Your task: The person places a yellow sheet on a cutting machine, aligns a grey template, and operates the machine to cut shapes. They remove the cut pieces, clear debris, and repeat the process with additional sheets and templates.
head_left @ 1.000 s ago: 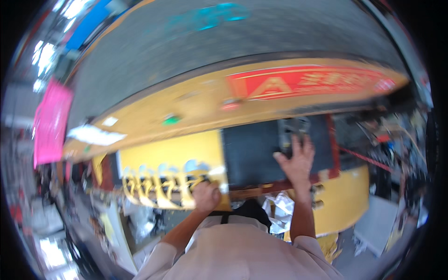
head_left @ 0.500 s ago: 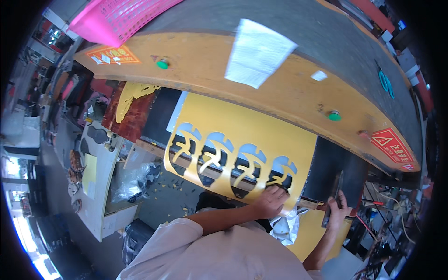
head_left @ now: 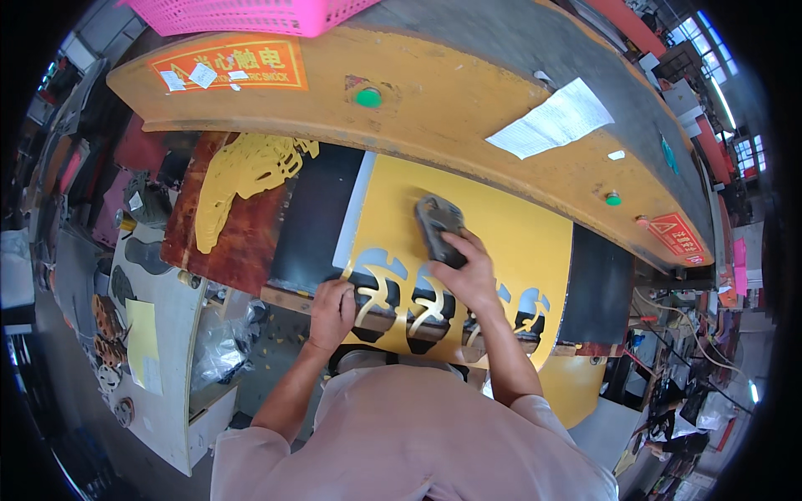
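Observation:
A yellow sheet (head_left: 501, 213) lies on the black cutting board, with a row of several curved cut-outs along its near edge. Thin yellow strips cross the openings, and dark surface shows through them. My right hand (head_left: 472, 271) grips a dark metal cutting die (head_left: 440, 225), a rounded closed frame, over the sheet left of its middle. Whether the die touches the sheet I cannot tell. At the sheet's near left corner, my left hand (head_left: 334, 309) is closed with its fingers on the edge, beside the leftmost cut-out.
An orange machine beam (head_left: 434, 92) with green buttons spans the far side. Yellow cut pieces (head_left: 242, 179) lie on the reddish board to the left. A pink basket (head_left: 251, 12) sits on top of the beam. A side table (head_left: 167, 250) stands at left.
My right hand has brought the die from the right end of the board leftward over the sheet. My left hand has moved from the rightmost cut-out to the sheet's left corner.

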Demonstrator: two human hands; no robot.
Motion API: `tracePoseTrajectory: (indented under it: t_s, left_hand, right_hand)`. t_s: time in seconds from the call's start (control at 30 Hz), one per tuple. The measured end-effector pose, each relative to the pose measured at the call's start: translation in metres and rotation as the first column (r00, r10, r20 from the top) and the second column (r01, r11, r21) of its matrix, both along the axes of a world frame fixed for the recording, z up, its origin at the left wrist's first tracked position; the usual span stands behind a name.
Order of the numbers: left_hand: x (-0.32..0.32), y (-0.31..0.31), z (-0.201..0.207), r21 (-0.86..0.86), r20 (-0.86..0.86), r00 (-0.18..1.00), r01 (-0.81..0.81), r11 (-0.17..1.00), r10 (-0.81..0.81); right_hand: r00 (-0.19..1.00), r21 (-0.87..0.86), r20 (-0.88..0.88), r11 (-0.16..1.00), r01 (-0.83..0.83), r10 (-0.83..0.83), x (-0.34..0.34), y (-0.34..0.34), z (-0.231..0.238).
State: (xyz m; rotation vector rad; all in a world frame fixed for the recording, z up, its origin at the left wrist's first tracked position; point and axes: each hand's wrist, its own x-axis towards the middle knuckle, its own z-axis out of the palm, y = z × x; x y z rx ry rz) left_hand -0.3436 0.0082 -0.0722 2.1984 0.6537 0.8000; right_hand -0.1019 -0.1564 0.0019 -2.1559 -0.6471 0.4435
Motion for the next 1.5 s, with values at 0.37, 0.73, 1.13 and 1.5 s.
tracePoseTrajectory:
  t_s: [0.37,0.73,1.13,1.5]
  left_hand:
    - [-0.039,0.005,-0.004,-0.010,0.029,0.999,-0.034,0.999,0.034]
    - [-0.050,0.029,-0.027,0.179,-0.197,0.980,0.051,0.983,-0.015]
    - [-0.045,0.054,-0.057,0.290,-0.147,0.989,0.024,0.957,0.020]
    - [-0.002,-0.039,-0.011,0.135,0.136,0.963,0.213,0.968,-0.231]
  right_hand:
    - [0.939,-0.418,0.323,0.908,0.029,0.119,-0.043,0.123,-0.042]
    - [0.924,-0.403,0.353,0.915,0.007,0.149,-0.042,0.125,-0.052]
    - [0.965,0.026,0.153,0.977,0.212,-0.214,-0.022,-0.025,-0.034]
    - [0.905,0.162,-0.034,0.891,0.423,-0.424,-0.099,-0.216,-0.022]
